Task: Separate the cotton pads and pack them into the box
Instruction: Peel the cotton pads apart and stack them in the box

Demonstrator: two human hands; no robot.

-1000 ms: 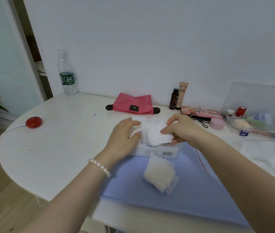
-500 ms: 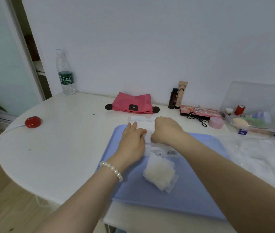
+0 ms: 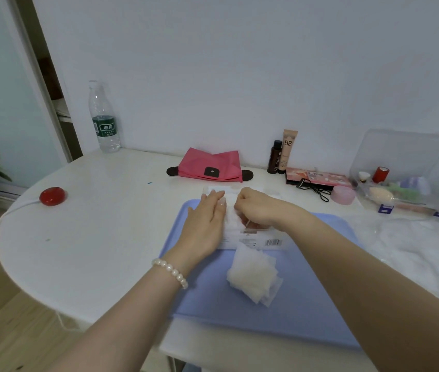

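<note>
A white box (image 3: 255,241) with a barcode on its near side stands at the far end of the blue mat (image 3: 301,299). White cotton pads (image 3: 231,217) lie inside it, mostly hidden by my hands. My left hand (image 3: 207,224) lies flat with straight fingers over the box's left part, touching the pads. My right hand (image 3: 261,208) is over the box with its fingers curled down onto the pads; its fingertips are hidden. A loose stack of cotton pads (image 3: 253,275) sits on the mat just in front of the box.
On the white round table stand a pink pouch (image 3: 209,165), a water bottle (image 3: 104,118), a red round object (image 3: 52,196) with a cord, two cosmetic tubes (image 3: 282,153), a palette (image 3: 317,178), a pink jar (image 3: 343,194), a clear organiser (image 3: 400,189) and crumpled plastic wrap (image 3: 424,245).
My right hand carried a bunch of pads down into the box and now presses there. My left hand moved from the box's left side onto its top.
</note>
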